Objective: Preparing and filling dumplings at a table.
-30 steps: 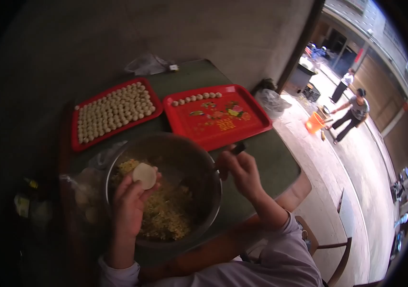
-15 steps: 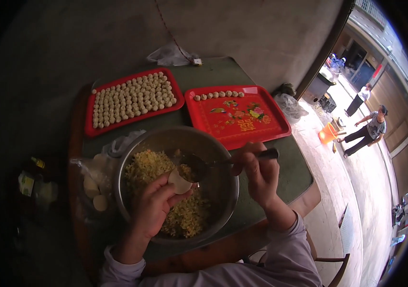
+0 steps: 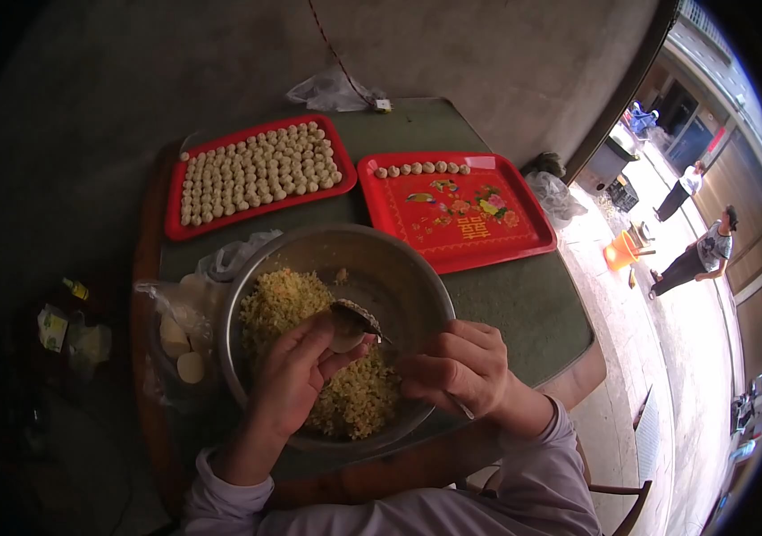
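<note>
My left hand (image 3: 287,380) holds a round, pale dough wrapper (image 3: 346,340) over a big metal bowl (image 3: 408,277). In my right hand (image 3: 466,371) is a metal spoon (image 3: 356,313), its bowl end at the wrapper and partly covering it. The spoon's dark underside faces up at me, and what lies under it is hidden. A heap of chopped yellow-green filling (image 3: 278,304) fills the left and near side of the bowl. Just left of the bowl, more wrappers (image 3: 190,367) lie in and by a clear plastic bag (image 3: 167,299).
A red tray (image 3: 173,201) crowded with filled dumplings (image 3: 256,170) stands at the far left. Another red tray (image 3: 479,259) bears one row of several dumplings (image 3: 417,168). Plastic bags (image 3: 560,201) lie beyond it. Outside, two people stand near an orange bucket (image 3: 619,251).
My right hand has lowered and turned, bringing the spoon's bowl onto the wrapper. The left hand stays over the bowl with the wrapper. The whole view has shifted slightly.
</note>
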The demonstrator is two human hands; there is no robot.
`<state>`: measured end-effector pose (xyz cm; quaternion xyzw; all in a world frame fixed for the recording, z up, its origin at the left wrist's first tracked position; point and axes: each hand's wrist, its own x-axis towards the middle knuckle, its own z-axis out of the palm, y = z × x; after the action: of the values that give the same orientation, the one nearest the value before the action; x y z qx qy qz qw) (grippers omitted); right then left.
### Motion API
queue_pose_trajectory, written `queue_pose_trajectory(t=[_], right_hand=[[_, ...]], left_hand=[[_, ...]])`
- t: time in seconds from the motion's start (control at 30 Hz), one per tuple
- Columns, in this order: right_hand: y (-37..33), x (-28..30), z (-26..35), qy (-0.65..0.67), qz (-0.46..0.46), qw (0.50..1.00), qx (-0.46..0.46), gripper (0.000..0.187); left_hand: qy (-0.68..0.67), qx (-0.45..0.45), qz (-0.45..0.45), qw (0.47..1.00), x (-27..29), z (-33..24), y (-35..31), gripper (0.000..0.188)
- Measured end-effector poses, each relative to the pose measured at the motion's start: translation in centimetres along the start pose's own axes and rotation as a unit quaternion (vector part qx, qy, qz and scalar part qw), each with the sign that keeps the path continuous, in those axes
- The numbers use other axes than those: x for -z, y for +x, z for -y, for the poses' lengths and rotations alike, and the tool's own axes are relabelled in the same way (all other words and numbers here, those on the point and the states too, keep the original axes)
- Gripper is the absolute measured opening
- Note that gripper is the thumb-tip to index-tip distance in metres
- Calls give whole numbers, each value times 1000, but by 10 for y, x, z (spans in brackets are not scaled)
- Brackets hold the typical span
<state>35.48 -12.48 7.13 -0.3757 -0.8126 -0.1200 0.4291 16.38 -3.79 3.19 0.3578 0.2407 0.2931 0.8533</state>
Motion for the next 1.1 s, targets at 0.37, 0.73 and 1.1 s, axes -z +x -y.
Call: queue_pose_trajectory(t=[0.37,0.73,1.1], right_hand=[[-5,-1,-7,10,-81,995,-65,28],[-7,4,-4,-1,-63,998,-11,26],[-42,29,-1,-31,19,998,-42,13]], left_hand=[[-5,12,6,1000,2,0,3,31],[-29,25,12,999,2,0,0,28],[-1,-5,0,1000,7,-9,0,40]])
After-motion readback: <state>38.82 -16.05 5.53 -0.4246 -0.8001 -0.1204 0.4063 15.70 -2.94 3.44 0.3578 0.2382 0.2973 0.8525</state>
